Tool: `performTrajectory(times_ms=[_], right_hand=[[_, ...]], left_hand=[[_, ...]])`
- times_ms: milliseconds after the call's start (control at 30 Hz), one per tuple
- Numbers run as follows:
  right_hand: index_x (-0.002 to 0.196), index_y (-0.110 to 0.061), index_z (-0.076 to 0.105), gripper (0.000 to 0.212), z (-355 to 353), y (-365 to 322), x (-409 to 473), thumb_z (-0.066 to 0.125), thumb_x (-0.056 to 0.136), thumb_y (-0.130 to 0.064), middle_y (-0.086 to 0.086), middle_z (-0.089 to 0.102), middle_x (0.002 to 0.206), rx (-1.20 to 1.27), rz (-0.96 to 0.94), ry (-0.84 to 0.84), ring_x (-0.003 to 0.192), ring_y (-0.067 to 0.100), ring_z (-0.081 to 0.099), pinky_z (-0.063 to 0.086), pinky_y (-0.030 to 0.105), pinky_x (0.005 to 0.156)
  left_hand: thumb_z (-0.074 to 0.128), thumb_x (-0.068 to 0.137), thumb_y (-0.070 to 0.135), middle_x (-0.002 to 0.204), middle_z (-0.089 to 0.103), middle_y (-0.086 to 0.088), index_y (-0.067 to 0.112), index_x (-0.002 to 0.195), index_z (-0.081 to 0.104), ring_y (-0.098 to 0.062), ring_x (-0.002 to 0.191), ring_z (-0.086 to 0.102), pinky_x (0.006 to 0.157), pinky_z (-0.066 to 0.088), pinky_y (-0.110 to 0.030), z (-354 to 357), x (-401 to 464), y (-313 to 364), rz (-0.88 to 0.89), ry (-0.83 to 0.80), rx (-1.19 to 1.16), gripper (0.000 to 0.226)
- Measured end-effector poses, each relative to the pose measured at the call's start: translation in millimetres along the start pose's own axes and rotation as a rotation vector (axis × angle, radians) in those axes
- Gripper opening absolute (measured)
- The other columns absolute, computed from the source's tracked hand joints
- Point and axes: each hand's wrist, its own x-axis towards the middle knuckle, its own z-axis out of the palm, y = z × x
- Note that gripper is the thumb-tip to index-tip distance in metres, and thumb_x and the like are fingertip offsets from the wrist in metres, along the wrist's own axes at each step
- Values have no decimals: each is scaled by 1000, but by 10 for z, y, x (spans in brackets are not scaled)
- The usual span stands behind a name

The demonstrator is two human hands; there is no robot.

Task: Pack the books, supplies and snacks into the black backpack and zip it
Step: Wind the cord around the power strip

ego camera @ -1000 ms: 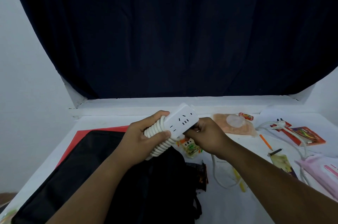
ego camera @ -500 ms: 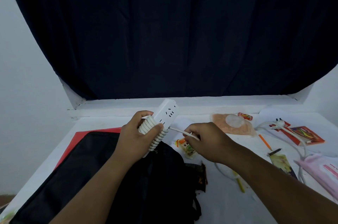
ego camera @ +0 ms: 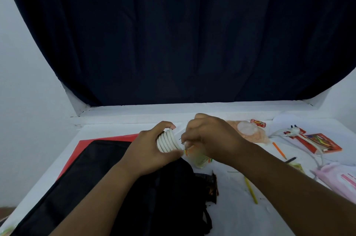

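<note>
Two hands up over the backpack (ego camera: 107, 181), which lies flat on the bench (ego camera: 240, 216) with a red sheet (ego camera: 107, 139) under its far edge. I read the step as bundling the power strip cord before it goes in. Left hand (ego camera: 152, 151) has its grip curled round the coil (ego camera: 167, 142), five or six white turns showing; the strip body itself is hidden behind the hands. Right hand (ego camera: 210, 137) has its grip pinched on the cord (ego camera: 182, 140) just beside the coil, feeding it. Loose end runs off right to the plug (ego camera: 290, 131), so there's slack left to wind. Next move, my call: finish the turns, tuck the plug, find the bag opening, which I can't see from here. Nothing looks packed yet. Count on the bench: one orange pencil (ego camera: 279, 150), one yellow pencil (ego camera: 250, 189), one black pen (ego camera: 290, 159), one red packet (ego camera: 317, 142), one small red candy (ego camera: 258, 122), one orange pouch (ego camera: 248, 133), one green snack pack (ego camera: 200, 159), one dark wrapper (ego camera: 211, 187), one pink pack (ego camera: 342, 178). Can't make out any books.
</note>
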Motion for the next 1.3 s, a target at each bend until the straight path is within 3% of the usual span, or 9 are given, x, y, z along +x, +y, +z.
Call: performTrajectory(times_ms=[233, 333, 600, 733, 800, 867, 1033, 1200, 1300], right_hand=[[66, -18, 71, 16, 87, -42, 113, 73, 67, -3, -7, 54, 79, 132, -50, 166, 76, 12, 50, 48, 36, 52], [68, -17, 71, 13, 96, -39, 131, 72, 70, -4, -15, 45, 82, 181, -33, 191, 79, 3, 42, 44, 28, 56], [105, -22, 67, 23, 24, 78, -37, 71, 87, -8, -7, 56, 101, 273, 118, 221, 78, 9, 53, 47, 22, 70], [100, -35, 57, 18, -17, 145, -240, 70, 90, -27, -4, 66, 76, 593, 474, 10, 60, 14, 61, 53, 36, 63], [92, -31, 62, 9, -24, 187, -296, 71, 90, -32, -4, 66, 67, 633, 524, -27, 53, 11, 60, 51, 32, 58], [86, -28, 70, 6, -53, 235, -287, 72, 89, -33, -11, 64, 66, 558, 460, 71, 58, 5, 58, 49, 32, 60], [85, -27, 76, 3, -181, 226, -124, 78, 83, -27, -10, 73, 85, 578, 399, 206, 80, 14, 67, 55, 39, 76], [80, -19, 77, 12, -146, 224, -56, 77, 82, -7, 3, 74, 80, 854, 524, 209, 71, 16, 63, 53, 29, 68], [75, -9, 73, 32, -20, 143, -99, 60, 81, 20, -7, 72, 66, 972, 540, 167, 58, 2, 61, 48, 19, 58]], left_hand=[[83, 61, 65, 83, 70, 14, 44, 108, 58, -7, 72, 66, 63, 57, -37, 89, 24, 84, -20, 129, 127, 57], [81, 63, 65, 83, 69, 14, 44, 105, 59, -6, 72, 66, 61, 57, -35, 63, 31, 89, -15, 177, 126, 52], [83, 62, 60, 73, 66, 10, 41, 97, 65, -8, 64, 61, 55, 48, -26, -70, 53, 1, -99, 238, 155, 43], [85, 64, 57, 72, 66, 7, 36, 98, 68, -12, 67, 63, 62, 56, -39, -121, 29, -93, -151, 240, 82, 43], [85, 65, 56, 74, 67, 7, 34, 98, 68, -13, 68, 65, 65, 58, -41, -132, 14, -129, -151, 217, 77, 43], [87, 67, 53, 77, 69, 6, 31, 97, 69, -12, 70, 66, 67, 58, -44, -147, -4, -137, -123, 134, 59, 41], [90, 71, 38, 92, 74, 8, 33, 109, 73, -14, 85, 71, 76, 58, -42, -154, -92, 106, 51, -248, 3, 42], [91, 72, 15, 102, 74, -3, 16, 113, 74, -22, 96, 70, 79, 59, -37, -180, -98, 241, 120, -119, -279, 45], [89, 67, 18, 107, 74, -2, 29, 127, 65, -20, 101, 70, 80, 56, -24, -168, -99, 246, 65, -41, -418, 66]])
